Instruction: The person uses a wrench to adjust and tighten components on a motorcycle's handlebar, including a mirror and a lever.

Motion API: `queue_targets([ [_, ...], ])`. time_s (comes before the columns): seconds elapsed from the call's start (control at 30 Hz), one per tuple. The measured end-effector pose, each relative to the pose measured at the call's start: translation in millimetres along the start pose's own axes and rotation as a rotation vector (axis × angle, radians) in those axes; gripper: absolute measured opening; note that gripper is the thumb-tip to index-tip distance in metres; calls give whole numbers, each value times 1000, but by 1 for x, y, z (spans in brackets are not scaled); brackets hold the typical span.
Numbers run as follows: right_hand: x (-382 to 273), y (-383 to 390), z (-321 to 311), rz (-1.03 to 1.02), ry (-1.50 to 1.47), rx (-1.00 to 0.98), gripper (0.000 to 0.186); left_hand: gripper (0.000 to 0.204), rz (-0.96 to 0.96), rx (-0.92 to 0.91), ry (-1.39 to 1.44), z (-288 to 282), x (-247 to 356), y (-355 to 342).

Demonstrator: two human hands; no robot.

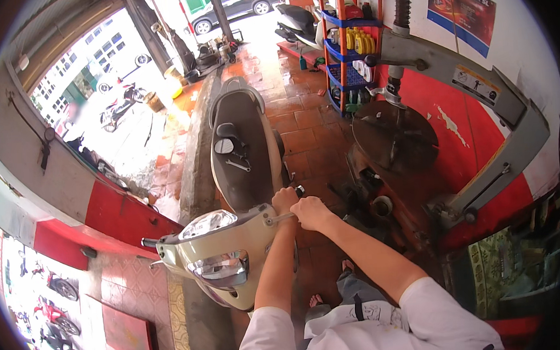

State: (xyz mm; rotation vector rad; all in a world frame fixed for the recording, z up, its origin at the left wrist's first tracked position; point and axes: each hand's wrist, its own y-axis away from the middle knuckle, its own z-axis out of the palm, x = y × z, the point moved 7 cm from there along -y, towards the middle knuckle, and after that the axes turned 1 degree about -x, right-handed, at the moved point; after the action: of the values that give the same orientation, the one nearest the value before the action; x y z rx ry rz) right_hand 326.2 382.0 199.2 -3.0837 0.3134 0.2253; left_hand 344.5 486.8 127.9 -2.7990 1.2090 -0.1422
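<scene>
A cream scooter (pixel 245 231) stands before me with its headlight facing my way. My left hand (pixel 285 200) is wrapped around the handlebar grip, whose black end (pixel 300 191) sticks out past the fingers. Just beside it, my right hand (pixel 312 213) is closed on a slim metal rod (pixel 283 218) that reaches to the handlebar cover. Whether that rod is a brake lever or a tool, I cannot tell. On the dark seat (pixel 234 110) lie a round mirror (pixel 224 146), a second dark mirror (pixel 228 132) and a wrench (pixel 238 165).
A tyre-changing machine (pixel 395 136) stands on the right, with a shelf rack (pixel 343 55) of bottles beyond it. A low concrete ledge (pixel 192 161) runs along the scooter's left. Tools and a small cup (pixel 382 205) clutter the machine's base. Motorbikes (pixel 121 108) are parked outside.
</scene>
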Motion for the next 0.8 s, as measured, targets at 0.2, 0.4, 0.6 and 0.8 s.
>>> queue_targets([
  [0.2,1,5,-1,241,63,45,15,14,-47,-105,100,-12,11,9],
  [0.4,-7,12,9,363,31,140,15,12,83,-1,78,-25,18,26],
  [0.6,-21,16,2,332,19,120,14,11,17,-31,16,-20,8,31],
  [0.8,-3,12,7,199,14,137,13,11,19,8,22,-19,17,23],
])
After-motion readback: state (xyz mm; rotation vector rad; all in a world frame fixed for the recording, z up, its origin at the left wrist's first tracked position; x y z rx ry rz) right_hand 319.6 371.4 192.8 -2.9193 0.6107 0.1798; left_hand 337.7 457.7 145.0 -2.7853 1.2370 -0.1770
